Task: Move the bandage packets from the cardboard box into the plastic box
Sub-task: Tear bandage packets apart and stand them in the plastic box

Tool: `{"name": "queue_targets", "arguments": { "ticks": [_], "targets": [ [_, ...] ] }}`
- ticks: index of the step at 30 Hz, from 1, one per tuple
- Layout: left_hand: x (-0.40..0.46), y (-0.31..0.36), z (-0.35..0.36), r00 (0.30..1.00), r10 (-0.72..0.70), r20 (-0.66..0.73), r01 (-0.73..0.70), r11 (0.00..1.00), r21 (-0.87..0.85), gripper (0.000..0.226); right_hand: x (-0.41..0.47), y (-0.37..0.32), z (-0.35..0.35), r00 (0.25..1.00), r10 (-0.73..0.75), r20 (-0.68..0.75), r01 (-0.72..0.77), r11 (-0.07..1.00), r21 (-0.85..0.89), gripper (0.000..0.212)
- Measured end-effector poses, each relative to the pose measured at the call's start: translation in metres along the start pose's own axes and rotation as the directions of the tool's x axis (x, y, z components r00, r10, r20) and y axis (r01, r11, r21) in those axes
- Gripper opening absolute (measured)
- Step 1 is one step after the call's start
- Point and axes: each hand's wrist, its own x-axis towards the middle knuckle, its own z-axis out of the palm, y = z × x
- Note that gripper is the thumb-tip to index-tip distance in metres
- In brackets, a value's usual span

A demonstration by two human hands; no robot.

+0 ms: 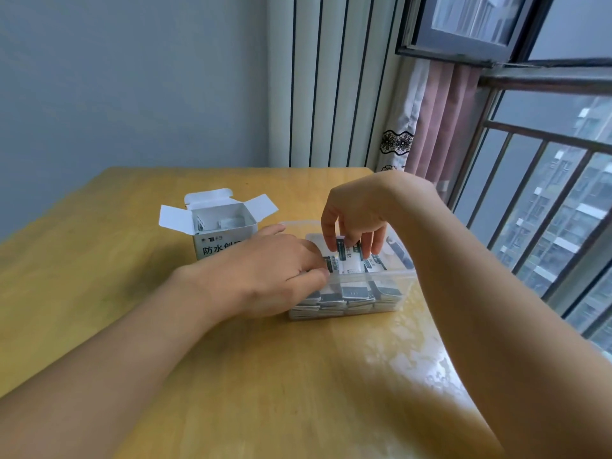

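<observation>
A clear plastic box (395, 276) stands at mid-table, packed with several white and dark bandage packets (356, 293). My right hand (356, 213) hovers over it, fingertips pinching the tops of upright packets (344, 256) inside. Against the box's left side lies my left hand (265, 273), its fingers touching the packets at the near left corner. Behind it stands the white cardboard box (218, 226), flaps open, with a few packets visible inside.
The wooden table (132, 293) stretches left and toward me. A glossy wet-looking patch (397, 359) lies in front of the plastic box. A window with railings (546, 210) and a curtain (430, 127) are close on the right.
</observation>
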Motion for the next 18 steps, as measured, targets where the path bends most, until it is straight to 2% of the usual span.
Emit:
{"name": "queue_targets", "arguments": {
  "ticks": [8, 14, 18],
  "targets": [
    [-0.0004, -0.0037, 0.0032, 1.0, 0.001, -0.008, -0.001, 1.0, 0.0, 0.056, 0.0044, -0.0045, 0.0064, 1.0, -0.001, 0.007, 0.001, 0.999, -0.043, 0.031],
    [0.0011, -0.0078, 0.0041, 1.0, -0.002, -0.007, 0.002, 0.999, -0.036, 0.07, 0.0041, 0.0009, 0.0019, 1.0, 0.004, -0.014, -0.005, 0.998, -0.061, 0.03],
    [0.0013, -0.0084, 0.0042, 1.0, 0.012, -0.011, -0.012, 0.999, -0.041, 0.072, 0.0025, 0.003, 0.0016, 1.0, 0.004, -0.007, -0.005, 0.999, -0.054, 0.031]
  ]
}}
